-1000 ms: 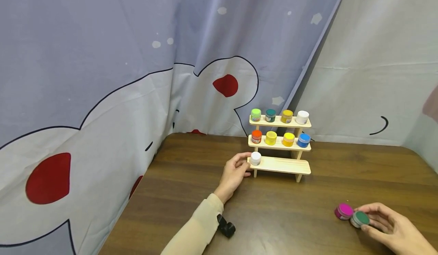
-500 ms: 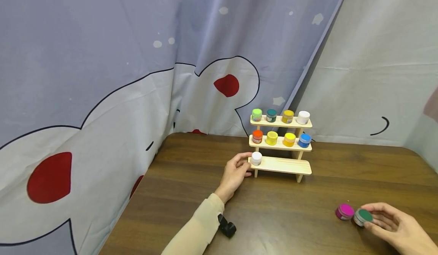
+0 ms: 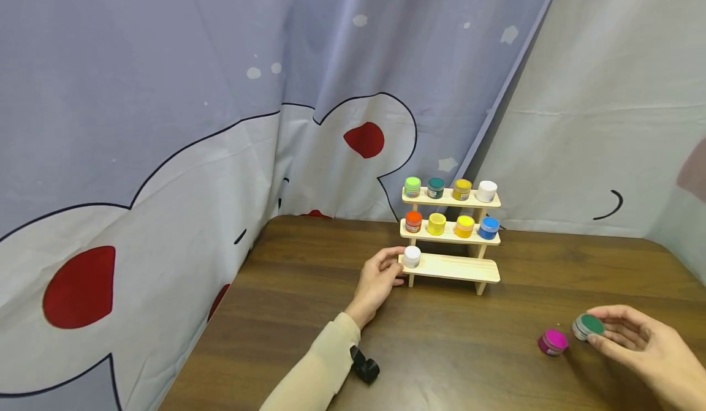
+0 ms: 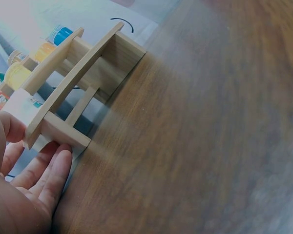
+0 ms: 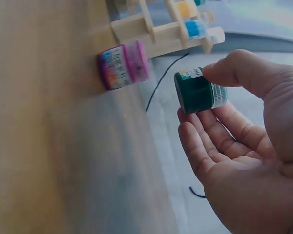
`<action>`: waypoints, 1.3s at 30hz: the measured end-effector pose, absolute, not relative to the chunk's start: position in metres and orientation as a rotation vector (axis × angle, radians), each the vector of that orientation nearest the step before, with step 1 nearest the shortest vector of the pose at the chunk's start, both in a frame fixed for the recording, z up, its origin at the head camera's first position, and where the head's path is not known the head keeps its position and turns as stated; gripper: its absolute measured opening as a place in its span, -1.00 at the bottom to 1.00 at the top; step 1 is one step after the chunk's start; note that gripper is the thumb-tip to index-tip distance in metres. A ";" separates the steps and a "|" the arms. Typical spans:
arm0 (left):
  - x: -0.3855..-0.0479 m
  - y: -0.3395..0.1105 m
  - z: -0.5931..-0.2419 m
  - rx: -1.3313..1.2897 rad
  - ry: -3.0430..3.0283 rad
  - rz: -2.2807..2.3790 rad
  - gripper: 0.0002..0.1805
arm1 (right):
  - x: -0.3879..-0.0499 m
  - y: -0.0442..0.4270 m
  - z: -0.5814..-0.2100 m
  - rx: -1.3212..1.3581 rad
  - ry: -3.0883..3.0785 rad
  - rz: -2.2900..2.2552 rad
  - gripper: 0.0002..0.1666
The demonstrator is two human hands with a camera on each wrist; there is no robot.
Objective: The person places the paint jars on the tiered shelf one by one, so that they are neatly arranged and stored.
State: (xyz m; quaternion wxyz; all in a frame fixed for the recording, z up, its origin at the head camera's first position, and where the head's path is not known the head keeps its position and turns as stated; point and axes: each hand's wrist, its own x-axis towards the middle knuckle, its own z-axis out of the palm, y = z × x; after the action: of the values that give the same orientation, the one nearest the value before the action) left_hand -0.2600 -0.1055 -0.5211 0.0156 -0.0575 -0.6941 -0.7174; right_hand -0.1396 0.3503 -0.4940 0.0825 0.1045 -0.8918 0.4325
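A three-tier wooden display rack (image 3: pixel 452 266) stands on the table, with small paint jars on its tiers. My left hand (image 3: pixel 376 285) holds the left end of its lowest tier, beside a white jar (image 3: pixel 411 256). In the left wrist view, the thumb (image 4: pixel 10 126) lies at the tier's end and other fingers reach below it by the leg. At the right, my right hand (image 3: pixel 642 343) pinches a paint jar with a green lid (image 3: pixel 588 327) between thumb and fingers, raised off the table. A magenta paint jar (image 3: pixel 553 342) stands to its left on the table.
On the top tier are light green, dark green, mustard and white jars (image 3: pixel 486 191). The middle tier bears red, yellow, orange-yellow and blue jars (image 3: pixel 488 228). Patterned curtains (image 3: pixel 220 172) hang behind the brown table (image 3: pixel 469 337).
My right hand has lifted the green-lidded jar up and away from the magenta jar, which stays standing. The left hand keeps its place at the rack.
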 end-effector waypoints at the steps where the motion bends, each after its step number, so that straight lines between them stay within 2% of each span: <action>1: -0.260 -0.106 -0.521 -0.182 -2.157 -2.233 -0.59 | -0.141 0.350 -0.490 0.319 -2.649 1.301 -0.55; 20: -0.260 -0.107 -0.524 -0.184 -2.157 -2.232 -0.59 | -0.172 0.306 -0.433 0.311 -2.628 1.284 -0.55; 39: -0.260 -0.104 -0.521 -0.188 -2.158 -2.216 -0.60 | -0.214 0.224 -0.413 0.517 -2.455 1.476 -0.56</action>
State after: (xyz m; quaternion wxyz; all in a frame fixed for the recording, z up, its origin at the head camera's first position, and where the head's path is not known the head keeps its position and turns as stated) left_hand -0.2598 -0.1044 -0.5215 0.0214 -0.0606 -0.6961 -0.7150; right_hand -0.2140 0.2237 -0.4131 0.1152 0.1763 -0.8378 0.5038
